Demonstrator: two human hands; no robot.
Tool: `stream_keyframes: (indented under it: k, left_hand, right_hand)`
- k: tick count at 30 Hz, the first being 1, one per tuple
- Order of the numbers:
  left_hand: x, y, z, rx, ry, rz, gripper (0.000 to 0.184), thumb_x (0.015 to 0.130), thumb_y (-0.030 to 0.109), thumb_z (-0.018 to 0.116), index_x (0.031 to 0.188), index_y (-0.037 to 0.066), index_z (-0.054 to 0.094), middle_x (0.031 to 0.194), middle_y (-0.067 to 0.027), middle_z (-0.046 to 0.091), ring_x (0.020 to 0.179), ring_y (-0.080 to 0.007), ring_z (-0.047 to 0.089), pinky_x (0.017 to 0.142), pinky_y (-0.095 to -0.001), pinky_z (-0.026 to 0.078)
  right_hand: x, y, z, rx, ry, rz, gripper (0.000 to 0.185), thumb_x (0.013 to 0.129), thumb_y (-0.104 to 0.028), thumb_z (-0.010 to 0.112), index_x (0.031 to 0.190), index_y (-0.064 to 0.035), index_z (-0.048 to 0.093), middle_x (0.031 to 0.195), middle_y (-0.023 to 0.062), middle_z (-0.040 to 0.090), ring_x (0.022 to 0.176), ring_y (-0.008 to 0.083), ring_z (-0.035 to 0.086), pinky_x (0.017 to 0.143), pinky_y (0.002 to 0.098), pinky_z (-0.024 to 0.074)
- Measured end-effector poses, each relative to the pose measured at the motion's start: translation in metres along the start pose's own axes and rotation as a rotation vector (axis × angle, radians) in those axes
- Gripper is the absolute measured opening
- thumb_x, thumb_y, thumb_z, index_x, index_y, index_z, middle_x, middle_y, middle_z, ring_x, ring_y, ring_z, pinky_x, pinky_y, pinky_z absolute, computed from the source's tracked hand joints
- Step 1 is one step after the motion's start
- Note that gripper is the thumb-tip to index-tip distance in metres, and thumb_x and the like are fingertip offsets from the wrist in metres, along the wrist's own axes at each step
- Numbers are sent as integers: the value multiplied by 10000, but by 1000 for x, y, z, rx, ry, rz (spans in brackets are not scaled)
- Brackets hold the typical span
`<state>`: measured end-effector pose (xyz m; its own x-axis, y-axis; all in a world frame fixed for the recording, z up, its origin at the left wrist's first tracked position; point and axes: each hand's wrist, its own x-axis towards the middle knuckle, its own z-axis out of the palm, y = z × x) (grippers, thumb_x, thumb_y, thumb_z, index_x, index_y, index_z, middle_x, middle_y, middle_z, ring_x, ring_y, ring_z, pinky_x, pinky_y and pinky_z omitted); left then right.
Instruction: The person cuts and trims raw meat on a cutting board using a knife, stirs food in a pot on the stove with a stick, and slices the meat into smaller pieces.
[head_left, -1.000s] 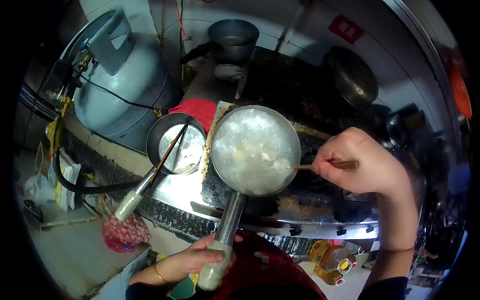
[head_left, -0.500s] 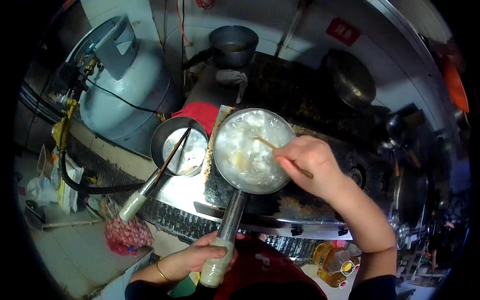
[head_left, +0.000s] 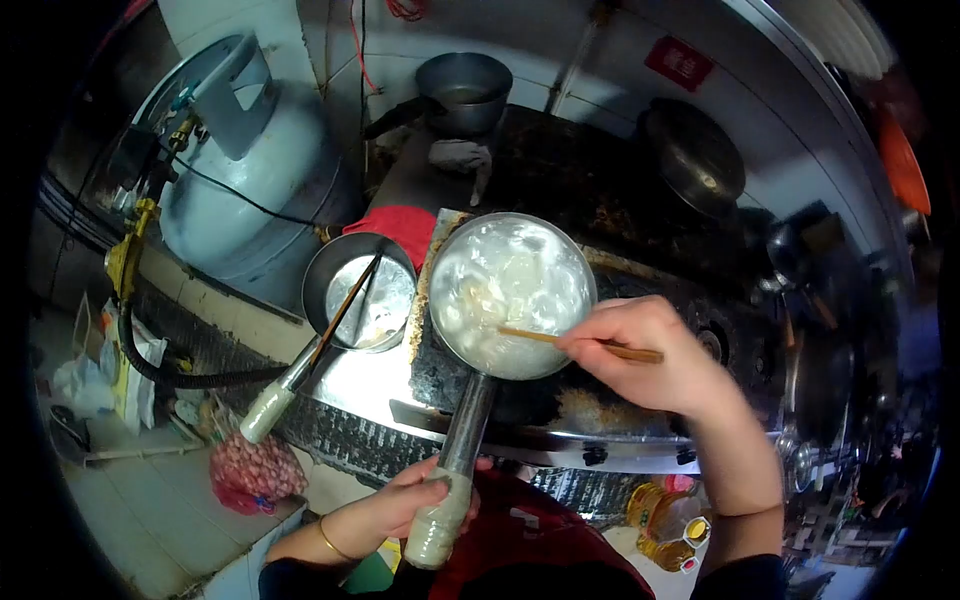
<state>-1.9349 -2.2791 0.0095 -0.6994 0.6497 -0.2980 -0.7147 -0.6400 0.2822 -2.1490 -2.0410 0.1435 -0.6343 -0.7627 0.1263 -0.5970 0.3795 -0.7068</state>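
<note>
My left hand (head_left: 415, 497) is wrapped round the tape-covered handle of a metal saucepan (head_left: 467, 430) on the dark stove. Cloudy, bubbling liquid (head_left: 520, 285) with pale pieces fills the pan. Over its lower right rim, my right hand (head_left: 630, 350) pinches a pair of wooden chopsticks (head_left: 635, 354), whose tips are dipped in the liquid. A second saucepan (head_left: 268, 405) stands just left, with shiny contents and a dark stick lying across it.
A gas cylinder (head_left: 260, 190) stands at the left by a red cloth (head_left: 400, 230). Behind are a grey pot (head_left: 465, 95) and a dark pan (head_left: 695, 155). A bag of pinkish pieces (head_left: 255, 472) sits lower left, oil bottles (head_left: 665, 520) lower right.
My right hand first moved left over the pan, then back down and slightly right; the chopstick tips have shifted within the liquid. My left hand has stayed on the handle.
</note>
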Motion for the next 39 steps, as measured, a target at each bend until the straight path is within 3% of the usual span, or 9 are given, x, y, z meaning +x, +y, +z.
stream_keyframes:
  k: [5,8,15,20,23,31,33,37,39]
  left_hand:
    - [1,-9,-21,-192,53,-82,661,959,492,552,1424,50,394,1015,-141,645,825,-224,667,684,-365,576]
    - [4,-32,-56,-656,166,-260,631,948,638,443,1125,58,617,876,-126,684,741,-279,683,661,-415,579]
    - [29,-55,-97,-436,321,-74,622,945,648,434,1115,78,618,873,-101,670,732,-255,663,635,-392,554]
    - [42,-62,-99,-327,392,7,615,942,656,426,1106,95,618,870,-80,658,725,-236,645,614,-373,533]
    - [46,-64,-100,-286,428,37,611,940,661,422,1101,105,618,869,-67,651,720,-224,635,601,-362,520]
    - [37,-82,-108,-192,541,94,601,936,675,410,1087,131,618,864,-33,632,708,-192,607,567,-332,487]
    - [38,-89,-116,-200,526,77,599,935,678,407,1083,138,618,863,-24,628,705,-184,600,559,-324,478]
    - [20,-97,-158,-205,472,-27,635,922,723,372,1108,182,648,850,-6,670,749,-200,655,648,-395,533]
    - [21,-92,-216,146,204,-22,654,902,717,434,1088,121,627,864,-60,640,711,-222,604,632,-374,501]
  right_hand:
    - [-5,24,29,-130,279,3,77,834,-83,673,872,-33,717,789,148,673,722,324,653,664,390,521]
    - [-29,23,21,-313,326,67,55,803,-38,674,849,-27,702,769,150,661,704,325,650,639,392,517]
    - [-46,-26,5,-116,33,134,77,848,-23,657,891,3,715,731,114,668,625,227,641,577,326,500]
    - [-37,-2,43,234,329,135,114,917,-53,622,946,-9,724,837,102,700,728,105,638,660,260,501]
    - [-88,-9,35,228,506,237,149,895,-102,618,963,-22,724,851,134,717,715,226,673,647,334,525]
    - [-267,-6,83,-537,549,169,299,728,10,548,985,-61,682,981,104,670,880,244,627,779,404,496]
    - [-304,-11,101,-412,1041,259,297,739,38,529,1012,-44,613,950,100,633,850,247,608,796,419,480]
    - [-381,9,97,-430,1281,829,179,861,17,567,1038,-12,566,941,105,597,885,245,582,834,362,472]
    - [-425,32,87,-240,1588,814,155,911,-42,597,1056,4,568,973,99,615,939,194,579,863,320,466]
